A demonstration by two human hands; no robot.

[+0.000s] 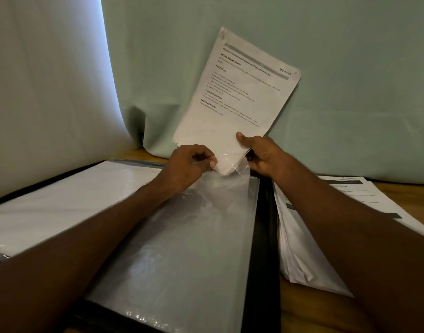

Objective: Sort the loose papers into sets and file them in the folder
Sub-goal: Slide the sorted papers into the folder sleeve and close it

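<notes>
An open black folder [264,236] with clear plastic sleeves lies on the table in front of me. A set of printed papers [240,92] stands upright at the far end of the middle sleeve [182,248], its lower corner inside the sleeve's mouth. My right hand [259,152] grips the set's bottom edge, thumb on the front. My left hand [189,164] pinches the sleeve's top edge beside the papers. The left-hand sleeve [69,200] holds white sheets.
A stack of loose printed papers [309,236] lies on the wooden table [309,308] right of the folder, partly under my right forearm. A pale green cloth [350,68] hangs right behind the folder, with a white curtain [45,92] at the left.
</notes>
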